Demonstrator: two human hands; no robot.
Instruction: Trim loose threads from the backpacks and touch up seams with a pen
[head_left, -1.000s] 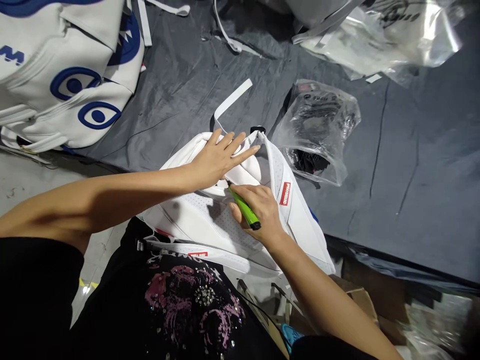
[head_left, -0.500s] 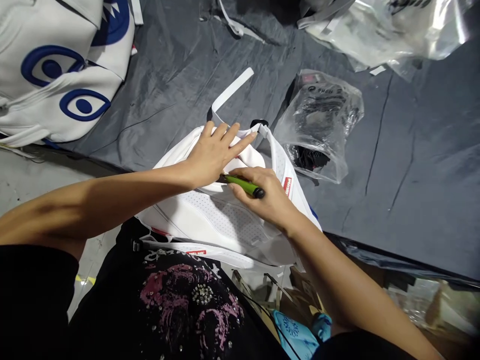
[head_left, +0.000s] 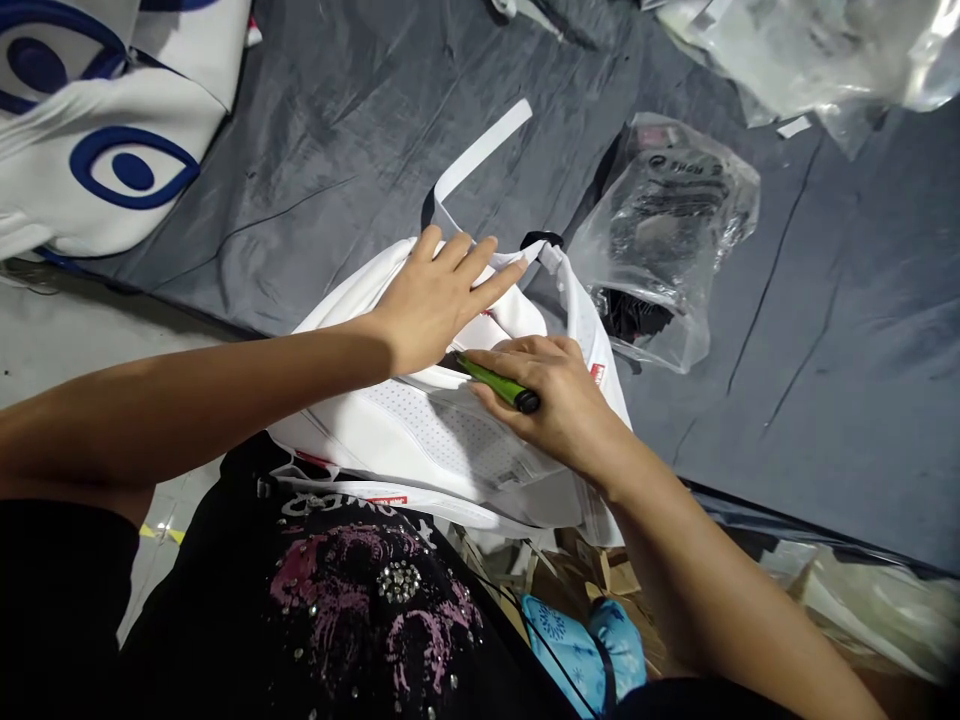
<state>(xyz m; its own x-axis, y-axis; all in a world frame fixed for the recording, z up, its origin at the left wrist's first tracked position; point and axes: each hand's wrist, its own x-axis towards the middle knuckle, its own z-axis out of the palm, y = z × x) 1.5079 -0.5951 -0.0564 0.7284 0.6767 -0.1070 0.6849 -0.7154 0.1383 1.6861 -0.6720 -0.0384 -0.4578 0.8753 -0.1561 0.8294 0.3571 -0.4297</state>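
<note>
A white bag (head_left: 420, 430) with perforated panels and red labels lies at the table's front edge, against my body. On its upper part my left hand (head_left: 435, 295) lies flat with the fingers spread. Just right of it, my right hand (head_left: 551, 395) is closed around a green tool with a black end (head_left: 499, 385). The tool's dark tip meets the white fabric beside my left palm; its exact contact is hidden. A white strap (head_left: 480, 150) sticks up from the bag's far side, near a black buckle (head_left: 541, 240).
White bags with blue eye shapes (head_left: 135, 170) are piled at the upper left. A clear plastic bag with black items (head_left: 667, 230) lies right of the white bag on the grey-covered table (head_left: 847, 400). More clear plastic (head_left: 832, 50) is at the upper right. Below sits a light-blue item (head_left: 577, 650).
The view has shifted slightly, so the piled bags stand further left and the plastic bag further right. Both hands keep nearly the same places on the white bag, and the green tool is still held.
</note>
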